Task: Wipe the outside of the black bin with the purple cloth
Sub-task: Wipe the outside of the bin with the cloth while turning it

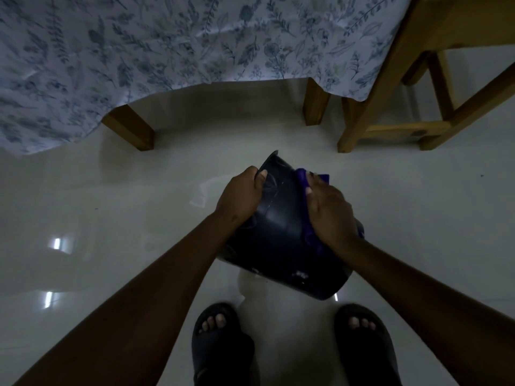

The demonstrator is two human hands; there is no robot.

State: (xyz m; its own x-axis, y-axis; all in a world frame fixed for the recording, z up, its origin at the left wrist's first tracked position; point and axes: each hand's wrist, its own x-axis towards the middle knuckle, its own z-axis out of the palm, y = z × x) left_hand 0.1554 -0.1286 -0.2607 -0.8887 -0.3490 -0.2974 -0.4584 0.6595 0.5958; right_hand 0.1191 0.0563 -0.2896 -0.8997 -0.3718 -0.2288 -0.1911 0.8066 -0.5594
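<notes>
1. Two feet in dark slides stand on the glossy floor.
2. Above them, the black bin is held tilted in the air.
3. The left hand grips its rim; the right hand presses the purple cloth against its side.
4. Beyond stand a floral-clothed counter and a wooden chair.

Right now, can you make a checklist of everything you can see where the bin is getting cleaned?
Surface: glossy pale floor, with light reflections.
Job's things: black bin tilted and held up; purple cloth against its right side.
Clutter: nothing seen.
Grippers: left hand grips the bin's rim; right hand presses the cloth.
Cables: nothing seen.
Surroundings: floral tablecloth, wooden chair, dark sandals.
</notes>
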